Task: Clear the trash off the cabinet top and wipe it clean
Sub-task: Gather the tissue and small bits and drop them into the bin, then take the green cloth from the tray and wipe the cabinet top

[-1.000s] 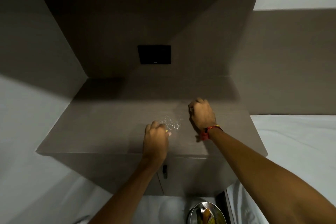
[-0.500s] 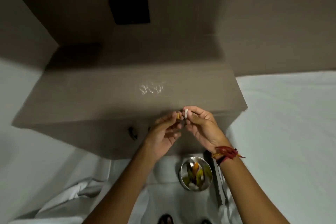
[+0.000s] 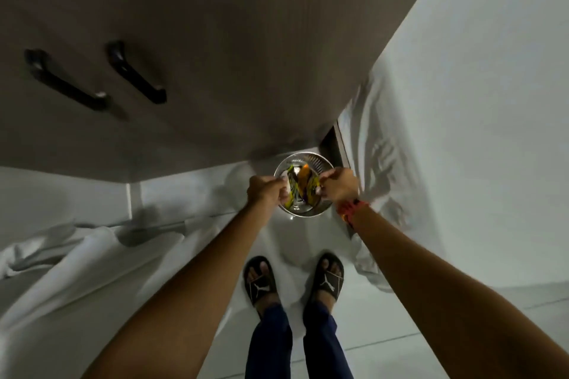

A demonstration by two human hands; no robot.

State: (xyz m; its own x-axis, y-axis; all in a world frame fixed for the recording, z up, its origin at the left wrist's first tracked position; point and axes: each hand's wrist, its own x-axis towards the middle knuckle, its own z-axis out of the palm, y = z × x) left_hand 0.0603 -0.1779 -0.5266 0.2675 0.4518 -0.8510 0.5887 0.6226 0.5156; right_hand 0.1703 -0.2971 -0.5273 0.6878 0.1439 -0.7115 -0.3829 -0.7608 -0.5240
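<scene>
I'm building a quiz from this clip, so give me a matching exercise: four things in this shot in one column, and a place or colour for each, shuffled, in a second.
Things:
1. metal bin
2. door handles
3. wristband
4. sandals

Descriptions:
A. red, on the right wrist
B. black, on the cabinet front
C. black, on the feet, nearest the camera's lower edge
D. shiny, round, on the floor below both hands

Pairs: 1-D, 2-B, 3-A, 4-C
</scene>
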